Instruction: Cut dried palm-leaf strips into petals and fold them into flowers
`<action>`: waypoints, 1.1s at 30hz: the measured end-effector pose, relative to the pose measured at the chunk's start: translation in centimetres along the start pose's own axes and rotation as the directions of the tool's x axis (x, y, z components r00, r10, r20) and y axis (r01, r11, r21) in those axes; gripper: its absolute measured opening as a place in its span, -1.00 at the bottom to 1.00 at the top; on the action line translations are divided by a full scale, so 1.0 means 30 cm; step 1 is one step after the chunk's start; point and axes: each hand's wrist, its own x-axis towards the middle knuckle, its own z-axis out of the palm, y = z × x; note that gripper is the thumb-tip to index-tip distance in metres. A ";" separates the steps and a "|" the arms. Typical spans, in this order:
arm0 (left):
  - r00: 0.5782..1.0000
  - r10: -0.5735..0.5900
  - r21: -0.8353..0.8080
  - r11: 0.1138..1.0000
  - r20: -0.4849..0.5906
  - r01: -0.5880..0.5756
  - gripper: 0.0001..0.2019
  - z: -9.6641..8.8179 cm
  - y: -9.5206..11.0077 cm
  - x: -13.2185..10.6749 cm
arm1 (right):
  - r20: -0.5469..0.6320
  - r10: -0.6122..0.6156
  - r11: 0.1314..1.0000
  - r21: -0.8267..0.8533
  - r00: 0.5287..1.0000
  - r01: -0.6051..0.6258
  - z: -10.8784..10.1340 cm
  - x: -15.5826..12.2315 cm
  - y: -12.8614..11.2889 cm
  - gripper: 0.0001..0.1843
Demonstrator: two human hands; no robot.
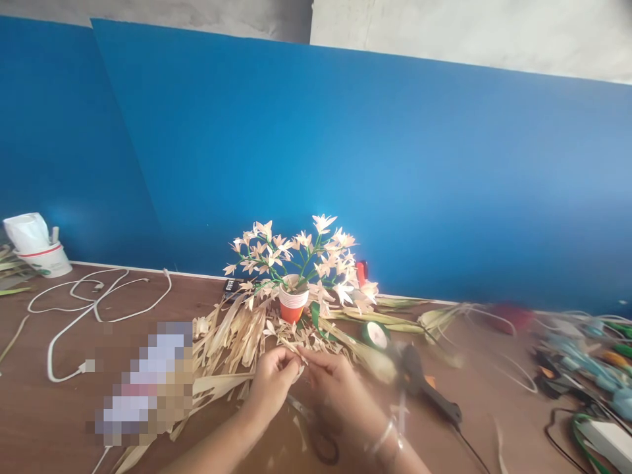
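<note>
My left hand point(273, 378) and my right hand point(338, 382) meet fingertip to fingertip above the table, both closed in a pinch. Between them is a small pale strip of corn husk point(287, 343), partly hidden by the fingers. Just beyond stands an orange and white paper cup point(293, 304) holding green-stemmed, cream husk flowers point(274, 251). Loose dried husks point(232, 336) lie around the cup's base. Beneath my wrists is a blurred pair of scissors point(326, 447), partly covered by my right hand.
A roll of green tape point(376, 336) and a black glue gun point(432, 388) with its cord lie to the right. Tangled cables and tools point(592, 368) fill the far right. White charging cables point(93, 303) and a white tub point(44, 259) are left. A blue panel point(345, 158) stands behind.
</note>
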 end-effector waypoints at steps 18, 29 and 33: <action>0.964 -0.246 -0.105 0.966 -0.102 0.236 -0.75 0.010 -0.026 -0.003 | -0.034 -0.295 0.438 -0.893 0.955 0.104 0.092 -0.014 0.027 -0.32; 0.958 -0.284 -0.101 0.955 -0.050 0.278 -0.78 0.010 0.014 -0.021 | -0.173 -0.350 0.530 -0.847 0.921 0.042 0.001 -0.004 0.048 -0.29; 0.999 -0.044 0.196 0.980 -0.009 0.044 -0.74 -0.013 -0.022 0.014 | -0.190 -0.439 0.580 -0.806 0.878 0.115 -0.012 0.001 0.077 -0.32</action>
